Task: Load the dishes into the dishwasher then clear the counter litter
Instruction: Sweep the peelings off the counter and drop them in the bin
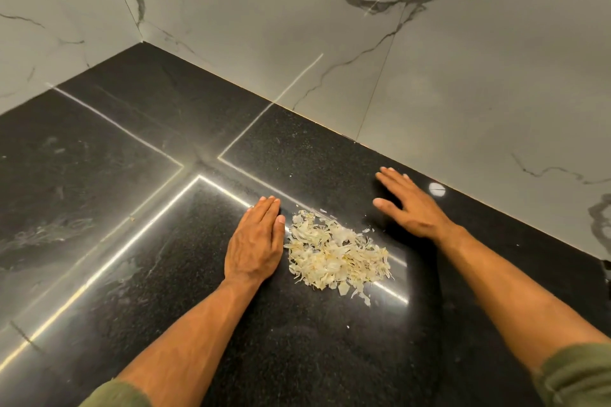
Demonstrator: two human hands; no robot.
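Note:
A heap of pale, papery peel scraps [335, 254] lies on the black stone counter [139, 195]. My left hand [256, 241] rests flat on the counter with straight fingers, its thumb side touching the heap's left edge. My right hand [408, 205] is flat with spread fingers, to the upper right of the heap and a little apart from it. Neither hand holds anything. A few stray flakes lie around the heap.
Grey-veined marble walls [429, 76] meet the counter at the back and left, forming a corner at the far left. Bright strip lights reflect across the glossy counter. A dark object shows at the right edge [606, 266].

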